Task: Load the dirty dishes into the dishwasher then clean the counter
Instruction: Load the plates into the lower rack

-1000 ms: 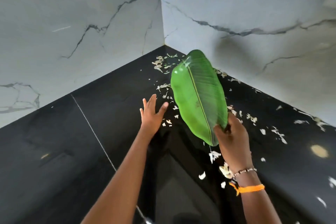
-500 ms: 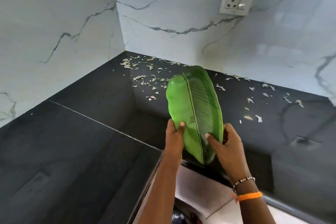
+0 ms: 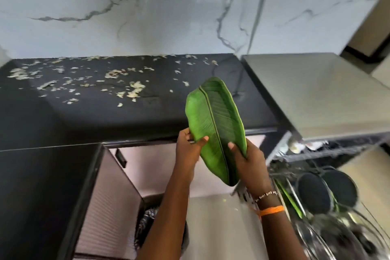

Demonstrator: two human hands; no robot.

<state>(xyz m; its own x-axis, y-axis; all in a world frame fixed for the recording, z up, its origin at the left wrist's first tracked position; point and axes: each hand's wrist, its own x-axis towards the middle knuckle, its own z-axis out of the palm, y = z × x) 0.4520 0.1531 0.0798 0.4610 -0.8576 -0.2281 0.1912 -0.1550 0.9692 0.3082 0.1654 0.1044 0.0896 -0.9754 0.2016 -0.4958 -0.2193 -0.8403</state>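
black counter (image 3: pixel 88 120) fills the left half, pale food scraps (image 3: pixel 135 88) strewn along its back. steel dishwasher top (image 3: pixel 316 95) at 3 o'clock, open rack (image 3: pixel 329 202) w/ 2 dark round pans at 4 o'clock. green leaf-shaped plate (image 3: pixel 213 124), ribbed w/ a raised midrib, held tilted in mid-air at centre, over the counter's front edge. left hand (image 3: pixel 187 152) pinches its left rim, right hand (image 3: pixel 249 162) grips the lower right edge. no readable writing.
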